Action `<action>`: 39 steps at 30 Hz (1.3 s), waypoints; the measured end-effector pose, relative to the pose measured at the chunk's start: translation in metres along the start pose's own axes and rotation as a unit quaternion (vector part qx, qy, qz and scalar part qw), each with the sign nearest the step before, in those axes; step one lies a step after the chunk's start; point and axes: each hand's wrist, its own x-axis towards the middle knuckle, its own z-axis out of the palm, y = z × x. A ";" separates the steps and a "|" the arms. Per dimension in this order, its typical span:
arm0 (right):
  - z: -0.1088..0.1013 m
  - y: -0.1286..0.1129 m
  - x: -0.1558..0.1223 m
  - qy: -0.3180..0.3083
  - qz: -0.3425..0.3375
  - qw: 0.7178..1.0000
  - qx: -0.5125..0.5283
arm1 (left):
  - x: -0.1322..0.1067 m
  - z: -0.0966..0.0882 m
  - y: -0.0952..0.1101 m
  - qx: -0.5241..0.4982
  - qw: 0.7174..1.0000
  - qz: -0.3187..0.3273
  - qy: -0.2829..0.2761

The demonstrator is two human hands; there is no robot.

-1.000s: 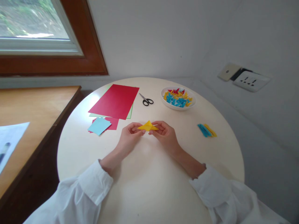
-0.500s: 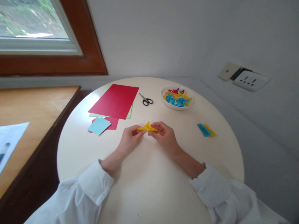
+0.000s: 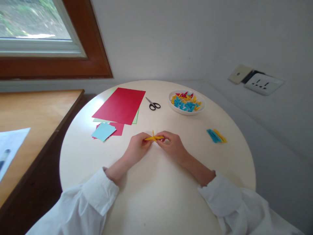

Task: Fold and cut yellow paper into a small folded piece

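Note:
Between my two hands, over the middle of the round white table (image 3: 156,195), is a yellow origami crane (image 3: 154,138). My left hand (image 3: 138,145) pinches its left side between thumb and fingers. The right side of the crane is gripped by my right hand (image 3: 172,143), with the fingertips curled in. A thin point of yellow paper stands up between the hands, and the paper's ends are partly covered by my fingers.
Behind my hands lie black-handled scissors (image 3: 153,105) and a white dish (image 3: 187,112) of small folded cranes. Red sheets (image 3: 119,105) and light blue paper squares (image 3: 104,131) are at left. Blue and yellow folded strips (image 3: 216,136) lie right. A wooden desk (image 3: 44,107) adjoins at left.
The yellow crane has turned in my fingers, from its spread wide face to a narrow edge-on view. Both hands have shifted slightly; the things on the table stay put.

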 end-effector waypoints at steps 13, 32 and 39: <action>0.000 0.003 0.001 -0.030 0.045 0.997 0.064 | 0.001 0.001 -0.002 -0.026 0.999 -0.009 -0.047; -0.002 -0.001 0.000 -0.005 -0.047 0.999 -0.015 | 0.003 -0.002 0.006 -0.129 0.988 -0.030 -0.086; 0.001 0.001 -0.001 0.053 -0.064 0.996 -0.024 | 0.005 -0.001 0.001 -0.173 0.982 -0.059 -0.043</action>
